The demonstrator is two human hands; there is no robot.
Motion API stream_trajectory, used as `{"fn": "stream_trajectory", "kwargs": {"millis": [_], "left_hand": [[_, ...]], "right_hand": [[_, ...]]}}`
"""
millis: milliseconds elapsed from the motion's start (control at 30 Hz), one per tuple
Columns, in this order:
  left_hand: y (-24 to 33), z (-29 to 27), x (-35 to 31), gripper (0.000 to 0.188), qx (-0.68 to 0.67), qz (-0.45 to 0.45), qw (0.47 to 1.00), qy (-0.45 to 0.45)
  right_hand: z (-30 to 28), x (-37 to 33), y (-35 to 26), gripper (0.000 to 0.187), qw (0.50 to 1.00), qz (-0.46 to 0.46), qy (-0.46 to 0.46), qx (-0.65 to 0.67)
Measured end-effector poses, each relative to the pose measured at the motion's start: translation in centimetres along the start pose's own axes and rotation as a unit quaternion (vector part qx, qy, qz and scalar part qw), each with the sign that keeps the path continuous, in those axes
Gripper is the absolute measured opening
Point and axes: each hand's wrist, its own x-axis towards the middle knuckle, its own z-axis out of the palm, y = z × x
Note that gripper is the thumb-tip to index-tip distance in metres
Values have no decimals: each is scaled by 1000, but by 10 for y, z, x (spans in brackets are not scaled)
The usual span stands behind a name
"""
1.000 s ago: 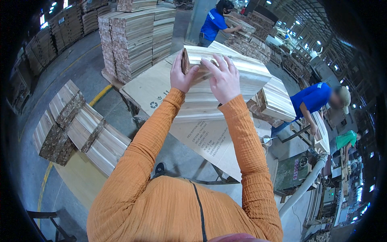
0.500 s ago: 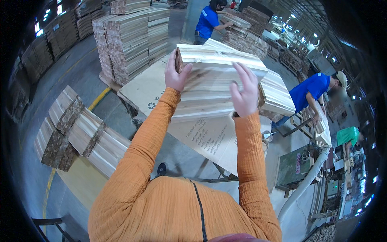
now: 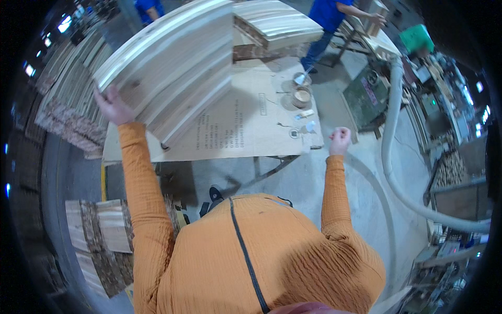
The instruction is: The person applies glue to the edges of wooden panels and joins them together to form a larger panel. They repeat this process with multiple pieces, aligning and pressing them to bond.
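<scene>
A large glued-strip wooden panel (image 3: pixel 183 68) stands tilted over the cardboard-covered table (image 3: pixel 225 149). My left hand (image 3: pixel 114 106) grips the panel at its near left corner, some fingers hidden by the wood. Off the table's right end, over the floor, my right hand (image 3: pixel 340 141) is curled into a loose fist, touching nothing; no object shows in it. Nearest to it on the cardboard are small white scraps (image 3: pixel 310 126), a round tub of brownish stuff (image 3: pixel 301 97) and a clear cup (image 3: pixel 301 79) with a white-tipped tool in it.
More panels (image 3: pixel 282 26) lie stacked at the table's far side. Panel stacks stand at left (image 3: pixel 78 110) and low left (image 3: pixel 99 230). Two co-workers in blue shirts (image 3: pixel 327 15) stand beyond the table. A thick grey hose (image 3: pixel 389 141) and a green machine (image 3: pixel 363 99) are at right.
The panel has turned and moved left with my left hand. My right hand has left the panel's side, swung right past the table's end and closed. My view has shifted right and down.
</scene>
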Motion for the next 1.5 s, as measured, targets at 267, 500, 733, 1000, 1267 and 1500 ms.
{"fn": "stream_trajectory", "kwargs": {"millis": [267, 500, 733, 1000, 1267, 1500], "left_hand": [[4, 4, -9, 68, 61, 11, 998, -11], [-4, -4, 1, 64, 134, 79, 988, 6], [10, 2, -9, 68, 57, 31, 998, 0], [10, -6, -8, 79, 94, 41, 994, 23], [18, -3, -9, 84, 118, 58, 991, 28], [18, -8, -19, 86, 138, 48, 989, 35]], "right_hand": [[15, -40, 41, 54, 965, 60, -129, -218], [46, -29, 41, 45, 905, 40, -117, -407], [139, -18, -32, 23, 966, -22, -226, 126], [266, -81, -278, 35, 795, -189, -500, 287], [341, -109, -330, 31, 737, -436, -491, 159], [352, -120, -312, 31, 726, -391, -535, 184]]}}
